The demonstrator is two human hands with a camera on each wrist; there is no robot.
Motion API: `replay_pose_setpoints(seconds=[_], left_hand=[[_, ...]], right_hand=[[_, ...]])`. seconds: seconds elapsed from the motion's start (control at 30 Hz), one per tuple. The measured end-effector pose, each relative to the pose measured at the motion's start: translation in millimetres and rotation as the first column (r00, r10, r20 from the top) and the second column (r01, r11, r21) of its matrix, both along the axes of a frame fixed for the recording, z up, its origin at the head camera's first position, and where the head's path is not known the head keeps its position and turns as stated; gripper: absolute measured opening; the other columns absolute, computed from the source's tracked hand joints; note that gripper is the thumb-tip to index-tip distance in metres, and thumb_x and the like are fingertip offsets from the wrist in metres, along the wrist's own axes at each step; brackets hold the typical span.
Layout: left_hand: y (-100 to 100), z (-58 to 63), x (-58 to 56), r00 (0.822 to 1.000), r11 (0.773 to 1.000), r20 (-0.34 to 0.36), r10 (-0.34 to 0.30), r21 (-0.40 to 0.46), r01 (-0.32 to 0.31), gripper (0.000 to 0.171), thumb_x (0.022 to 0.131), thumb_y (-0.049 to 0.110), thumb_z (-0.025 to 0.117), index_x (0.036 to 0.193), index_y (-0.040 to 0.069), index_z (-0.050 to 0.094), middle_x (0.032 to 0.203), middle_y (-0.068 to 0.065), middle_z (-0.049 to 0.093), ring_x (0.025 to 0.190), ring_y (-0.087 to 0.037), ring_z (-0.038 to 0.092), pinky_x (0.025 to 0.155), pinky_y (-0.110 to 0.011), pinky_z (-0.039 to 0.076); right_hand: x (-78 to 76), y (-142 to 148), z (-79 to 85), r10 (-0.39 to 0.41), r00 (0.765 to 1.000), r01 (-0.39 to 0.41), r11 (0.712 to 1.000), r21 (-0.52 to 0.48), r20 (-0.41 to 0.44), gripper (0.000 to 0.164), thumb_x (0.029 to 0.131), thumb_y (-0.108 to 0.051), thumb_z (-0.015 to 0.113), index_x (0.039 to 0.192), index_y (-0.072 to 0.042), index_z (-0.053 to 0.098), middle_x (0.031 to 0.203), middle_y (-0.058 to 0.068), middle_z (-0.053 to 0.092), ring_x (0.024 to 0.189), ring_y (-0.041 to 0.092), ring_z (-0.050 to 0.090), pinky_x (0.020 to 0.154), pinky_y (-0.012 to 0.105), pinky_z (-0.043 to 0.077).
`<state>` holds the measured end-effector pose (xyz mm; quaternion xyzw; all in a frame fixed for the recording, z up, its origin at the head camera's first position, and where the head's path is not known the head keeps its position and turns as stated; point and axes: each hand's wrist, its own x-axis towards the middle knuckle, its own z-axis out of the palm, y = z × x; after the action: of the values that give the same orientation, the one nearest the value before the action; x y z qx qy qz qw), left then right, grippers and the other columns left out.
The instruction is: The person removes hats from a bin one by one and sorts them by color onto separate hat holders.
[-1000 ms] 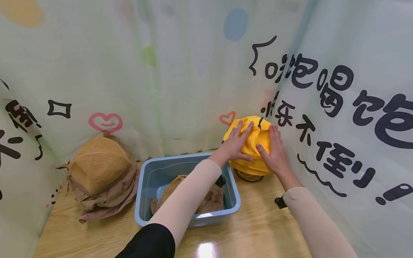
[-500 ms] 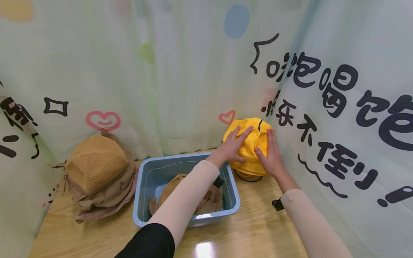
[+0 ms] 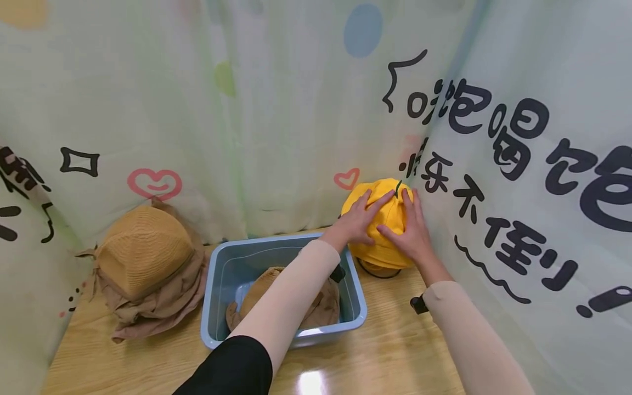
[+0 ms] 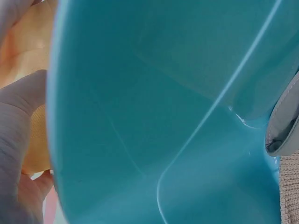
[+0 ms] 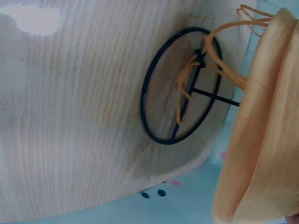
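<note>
A yellow cloth hat (image 3: 392, 214) sits on a black wire stand (image 5: 143, 102) in the back right corner. My left hand (image 3: 356, 222) rests on the hat's left side, fingers spread and fairly straight. On its right side lies my right hand (image 3: 413, 235), with the thumb across the front and fingers reaching up near the green stem mark. In the right wrist view, orange cords (image 5: 226, 70) hang from the hat beside the stand's round base. Most of my right hand is hidden there.
Left of the stand is a blue plastic bin (image 3: 276, 238) holding brown hats (image 3: 321, 307); my left forearm passes over it. A straw-topped hat with brown cloth (image 3: 143, 247) stands at far left. Printed curtains (image 3: 286, 137) enclose the wooden table (image 3: 395, 351).
My right hand has slid leftward over the hat, its thumb and fingers further onto the front. The left hand has barely moved. The hat stays on its stand.
</note>
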<state>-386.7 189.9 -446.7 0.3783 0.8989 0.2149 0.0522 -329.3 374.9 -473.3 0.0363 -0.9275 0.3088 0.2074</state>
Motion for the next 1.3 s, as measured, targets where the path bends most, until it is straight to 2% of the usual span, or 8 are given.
replay_pose_setpoints(seconds=[0.23,0.4,0.47,0.57,0.67,0.9,1.1,1.3], left_hand=[[0,-9.6,-3.0,0.997,0.999,0.055,0.05,-0.008,-0.049,0.131,0.075,0.026,0.087,0.147,0.062,-0.016,0.166,-0.008,0.01,0.153,-0.029,0.014,0.11,-0.053,0.04],[-2,-3.4,-3.6,0.998,0.999,-0.045,-0.032,-0.022,0.031,0.128,0.074,0.034,0.088,0.152,0.057,-0.012,0.167,-0.009,-0.006,0.151,-0.033,0.019,0.103,-0.047,0.048],[-1,2.2,-3.2,0.987,0.995,-0.13,-0.098,-0.044,0.093,0.128,0.074,0.035,0.088,0.155,0.052,-0.01,0.166,-0.009,-0.018,0.152,-0.034,0.014,0.108,-0.044,0.044],[1,10.7,-2.9,0.941,0.977,-0.27,-0.202,-0.115,0.177,0.129,0.073,0.036,0.089,0.158,0.043,-0.008,0.164,-0.008,-0.027,0.155,-0.031,-0.001,0.12,-0.042,0.027],[0,16.2,-3.7,0.918,0.966,-0.315,-0.239,-0.173,0.192,0.133,0.073,0.037,0.089,0.159,0.036,-0.012,0.165,-0.006,-0.025,0.155,-0.024,-0.009,0.125,-0.041,0.008],[-7,12.6,-10.8,0.964,0.982,-0.195,-0.18,-0.096,0.164,0.135,0.071,0.028,0.091,0.158,0.04,-0.011,0.167,0.002,-0.015,0.155,-0.02,0.007,0.124,-0.042,0.013],[-8,9.2,-14.3,0.965,0.985,-0.199,-0.173,-0.06,0.164,0.135,0.071,0.038,0.089,0.159,0.037,-0.014,0.168,0.0,-0.012,0.154,-0.027,0.012,0.122,-0.042,0.021],[-4,15.2,-15.0,0.955,0.981,-0.231,-0.188,-0.093,0.17,0.144,0.069,0.039,0.091,0.157,0.026,-0.023,0.166,-0.001,-0.02,0.155,-0.027,0.003,0.125,-0.038,0.008]], right_hand=[[1.9,0,-11.9,0.014,0.998,-0.015,1.0,0.02,0.055,0.114,0.08,-0.051,0.078,0.16,-0.041,-0.002,0.168,0.005,-0.013,0.149,0.049,0.013,0.109,0.075,0.021],[9.8,4,-17.8,0.004,0.993,0.005,0.997,0.082,-0.115,0.106,0.081,-0.061,0.071,0.161,-0.037,0.006,0.168,0.008,-0.009,0.151,0.047,0.001,0.111,0.075,0.012],[13.2,5,-21.3,-0.001,0.976,0.035,0.987,0.154,-0.217,0.1,0.082,-0.069,0.063,0.161,-0.034,0.012,0.168,0.012,-0.005,0.15,0.049,-0.001,0.109,0.078,0.008],[16.1,4,-28.1,0.008,0.952,0.071,0.967,0.245,-0.306,0.092,0.086,-0.076,0.049,0.16,-0.033,0.016,0.168,0.015,0.0,0.149,0.052,0.002,0.105,0.082,0.008],[15.7,1,-36.4,0.058,0.942,0.029,0.967,0.252,-0.331,0.09,0.09,-0.072,0.049,0.161,-0.029,0.016,0.167,0.017,0.002,0.15,0.052,0.005,0.106,0.081,0.012],[9.2,-5,-45.9,0.127,0.924,-0.059,0.979,0.193,-0.361,0.095,0.09,-0.061,0.061,0.161,-0.018,0.016,0.166,0.021,0.006,0.152,0.044,0.01,0.117,0.064,0.016],[12.3,-9,-49.5,0.056,0.948,-0.003,0.986,0.168,-0.314,0.098,0.089,-0.066,0.059,0.162,-0.02,0.011,0.168,0.016,0.001,0.151,0.047,0.006,0.114,0.07,0.017],[20.5,-8,-45.4,-0.003,0.95,0.05,0.988,0.144,-0.313,0.102,0.085,-0.061,0.067,0.162,-0.024,0.011,0.168,0.016,0.004,0.149,0.052,0.008,0.111,0.074,0.015]])
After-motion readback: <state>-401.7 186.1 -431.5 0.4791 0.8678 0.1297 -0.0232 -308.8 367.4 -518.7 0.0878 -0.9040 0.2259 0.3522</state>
